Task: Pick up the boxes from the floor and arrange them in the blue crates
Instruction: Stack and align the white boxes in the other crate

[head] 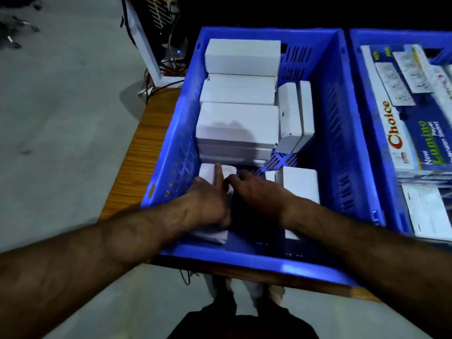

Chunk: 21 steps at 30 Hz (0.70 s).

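**A:** In the head view, how far along was the packing?

**B:** Well along, I'd judge. The blue crate [342,133] in the middle of the frame already held a column of white boxes [238,123] stacked along its left side, from upper centre down toward the hands, with two slimmer boxes [296,116] standing on edge just to their right.

**A:** And the hands?

**B:** Both were inside the crate at lower centre. The left hand [208,201] lay on a white box [208,234] in the near left corner, fingers mostly straight, one pointing forward, pressing rather than gripping. The right hand [256,192] was beside it, fingers loosely spread; I couldn't tell whether it held anything. Another white box [299,182] sat just right of that hand.

**A:** What remained?

**B:** Bare crate floor showed on the right side, so room was left. The second crate [357,69] at the right edge held printed packages [403,133]. No boxes were visible on the floor [61,118].
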Motion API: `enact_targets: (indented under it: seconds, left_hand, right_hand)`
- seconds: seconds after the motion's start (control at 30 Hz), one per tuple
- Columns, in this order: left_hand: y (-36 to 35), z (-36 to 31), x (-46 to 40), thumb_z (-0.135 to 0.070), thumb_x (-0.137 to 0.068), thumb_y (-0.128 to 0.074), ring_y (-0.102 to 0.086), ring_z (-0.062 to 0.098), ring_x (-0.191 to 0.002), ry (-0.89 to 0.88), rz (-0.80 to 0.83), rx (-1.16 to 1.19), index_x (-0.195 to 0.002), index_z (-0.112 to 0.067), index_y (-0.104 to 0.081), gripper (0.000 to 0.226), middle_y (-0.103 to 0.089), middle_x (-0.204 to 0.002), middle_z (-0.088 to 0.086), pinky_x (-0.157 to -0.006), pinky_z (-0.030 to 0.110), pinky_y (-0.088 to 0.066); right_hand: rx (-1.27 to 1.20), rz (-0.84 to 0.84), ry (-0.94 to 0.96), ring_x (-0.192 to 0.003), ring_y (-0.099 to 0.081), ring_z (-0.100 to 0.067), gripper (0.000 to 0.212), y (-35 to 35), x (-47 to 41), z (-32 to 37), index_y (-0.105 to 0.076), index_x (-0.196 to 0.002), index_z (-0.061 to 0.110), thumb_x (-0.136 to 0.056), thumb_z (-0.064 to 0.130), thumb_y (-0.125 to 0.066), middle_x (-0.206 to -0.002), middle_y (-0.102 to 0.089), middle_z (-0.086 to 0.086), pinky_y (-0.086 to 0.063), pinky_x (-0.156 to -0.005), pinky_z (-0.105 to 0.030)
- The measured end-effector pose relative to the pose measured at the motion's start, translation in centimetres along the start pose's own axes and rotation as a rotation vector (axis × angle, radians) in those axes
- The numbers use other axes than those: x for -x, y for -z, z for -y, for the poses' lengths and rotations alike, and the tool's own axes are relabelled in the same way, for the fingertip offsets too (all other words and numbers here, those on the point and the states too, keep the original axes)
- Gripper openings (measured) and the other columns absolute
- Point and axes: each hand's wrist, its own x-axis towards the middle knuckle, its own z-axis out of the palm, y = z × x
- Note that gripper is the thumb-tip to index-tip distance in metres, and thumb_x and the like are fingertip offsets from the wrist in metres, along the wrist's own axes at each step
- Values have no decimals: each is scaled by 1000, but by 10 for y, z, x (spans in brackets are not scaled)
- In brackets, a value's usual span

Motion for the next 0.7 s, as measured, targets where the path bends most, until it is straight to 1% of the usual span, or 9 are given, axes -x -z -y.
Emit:
enact_targets:
  seconds: [0.07, 0.1, 0.17, 0.23, 0.3, 0.33, 0.43, 0.57, 0.7]
  left_hand:
    - [3, 3, -4, -47, -96, -57, -25, 46, -144, -9, 14, 58, -155, -5, 20, 105, 3, -161, 27, -111, 37, -31]
    - [3, 5, -7, -52, -92, -62, -26, 46, -143, -4, 22, 100, -155, -8, 19, 112, 1, -160, 27, -109, 35, -32]
    - [5, 13, -12, -60, -78, -75, -37, 45, -137, 36, 33, 193, -155, -10, 14, 128, -14, -153, 31, -100, 35, -37]
    - [12, 22, -22, -61, -66, -81, -43, 43, -132, 65, 66, 231, -152, -8, 9, 136, -27, -147, 32, -103, 37, -41]
    - [23, 29, -28, -60, -58, -84, -47, 37, -128, 37, 98, 216, -149, -5, 4, 137, -38, -144, 26, -103, 38, -47]
    - [29, 29, -28, -57, -57, -85, -47, 34, -129, 6, 100, 195, -148, -3, 2, 138, -38, -145, 24, -103, 37, -48]
    - [36, 21, -23, -49, -61, -88, -40, 34, -136, -65, 71, 71, -148, 4, -4, 131, -27, -151, 23, -106, 37, -46]
    - [36, 16, -26, -41, -57, -91, -50, 30, -120, -104, 25, 12, -137, -4, -26, 110, -37, -135, 16, -95, 39, -54]
    - [25, 15, -30, -28, -53, -96, -50, 32, -119, -169, -43, -7, -133, -7, -27, 108, -30, -134, 14, -95, 35, -51]
  right_hand:
    - [52, -47, -43, -107, -63, -36, 41, 7, 5, 4, -36, -140, 4, -102, 19, -42, -131, -44, -19, -42, -72, -38]
    - [100, -67, -73, -107, -63, -34, 42, 10, 9, 5, -34, -140, 6, -102, 20, -42, -133, -43, -18, -36, -69, -37]
    - [142, -121, -151, -111, -61, -32, 42, 17, 15, 7, -34, -139, 11, -101, 24, -44, -135, -41, -16, -35, -68, -38]
    - [171, -172, -202, -115, -55, -33, 39, 24, 22, 7, -36, -137, 14, -99, 21, -43, -133, -40, -15, -34, -67, -38]
    - [185, -226, -198, -112, -54, -37, 41, 28, 23, 3, -43, -132, 9, -92, 15, -39, -128, -45, -19, -31, -64, -37]
    - [179, -236, -177, -109, -55, -39, 44, 30, 23, 2, -47, -130, 5, -87, 14, -39, -126, -48, -21, -31, -64, -38]
    - [175, -215, -137, -110, -53, -40, 45, 30, 21, -4, -46, -131, 1, -88, 12, -51, -126, -49, -21, -39, -69, -41]
    - [156, -153, -143, -120, -50, -33, 52, 24, 21, -4, -32, -142, 12, -95, 21, -51, -138, -40, -12, -49, -80, -41]
    - [167, -134, -211, -120, -51, -34, 56, 20, 21, -6, -30, -144, 16, -95, 23, -57, -138, -40, -13, -51, -81, -43]
